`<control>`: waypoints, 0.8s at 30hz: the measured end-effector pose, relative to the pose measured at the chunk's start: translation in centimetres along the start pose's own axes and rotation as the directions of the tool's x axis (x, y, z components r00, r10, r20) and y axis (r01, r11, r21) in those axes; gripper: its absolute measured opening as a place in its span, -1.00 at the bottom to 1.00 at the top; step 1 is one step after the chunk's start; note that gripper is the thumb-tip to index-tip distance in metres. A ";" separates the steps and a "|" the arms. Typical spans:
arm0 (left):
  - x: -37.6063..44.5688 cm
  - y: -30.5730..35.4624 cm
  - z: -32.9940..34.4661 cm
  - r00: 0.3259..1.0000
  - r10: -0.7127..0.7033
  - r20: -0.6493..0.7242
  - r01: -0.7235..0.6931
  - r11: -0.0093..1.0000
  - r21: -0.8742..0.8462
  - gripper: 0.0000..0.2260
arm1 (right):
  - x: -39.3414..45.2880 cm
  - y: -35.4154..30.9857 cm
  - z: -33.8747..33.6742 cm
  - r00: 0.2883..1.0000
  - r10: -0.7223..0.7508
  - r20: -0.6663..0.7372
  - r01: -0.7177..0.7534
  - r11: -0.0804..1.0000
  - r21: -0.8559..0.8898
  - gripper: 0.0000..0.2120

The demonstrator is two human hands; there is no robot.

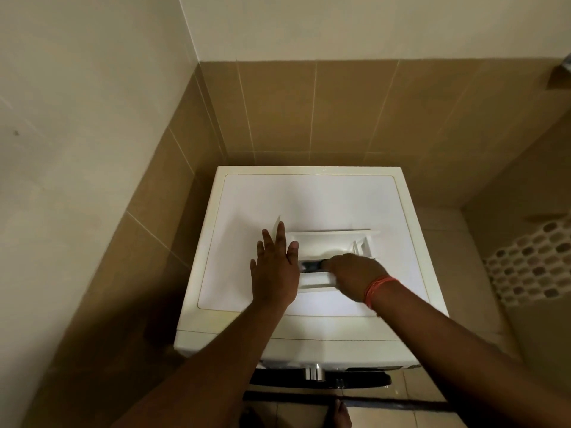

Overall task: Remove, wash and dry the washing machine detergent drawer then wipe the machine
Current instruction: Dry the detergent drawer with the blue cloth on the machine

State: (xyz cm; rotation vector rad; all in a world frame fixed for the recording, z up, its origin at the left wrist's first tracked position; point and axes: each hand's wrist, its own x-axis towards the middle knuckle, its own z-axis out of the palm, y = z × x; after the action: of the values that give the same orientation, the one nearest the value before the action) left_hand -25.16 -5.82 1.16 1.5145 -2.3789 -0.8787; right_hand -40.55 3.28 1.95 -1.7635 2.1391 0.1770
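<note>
The white detergent drawer lies on the flat top of the white washing machine, its front panel standing up at the left end. My left hand lies flat with straight fingers on the machine top, against the drawer's left end. My right hand, with an orange thread band at the wrist, is curled over the drawer's near side. Its fingertips grip at a dark part inside the drawer; I cannot make out what that dark part is.
The machine stands in a corner between brown tiled walls, close on the left and behind. Its chrome knob and dark door rim show at the front edge. A patterned mat lies on the floor to the right. My foot is below.
</note>
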 end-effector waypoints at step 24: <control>-0.2 0.1 -0.2 1.000 0.004 -0.009 -0.004 0.998 0.056 -0.36 | -6.1 6.1 3.2 0.879 0.089 -0.468 -0.006 0.985 0.175 -0.43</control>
State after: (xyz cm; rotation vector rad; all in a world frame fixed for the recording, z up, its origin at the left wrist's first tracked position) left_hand -25.08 -5.69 1.44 1.5298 -2.4186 -0.8092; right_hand -44.87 11.28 0.32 -1.7900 2.4383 -0.4651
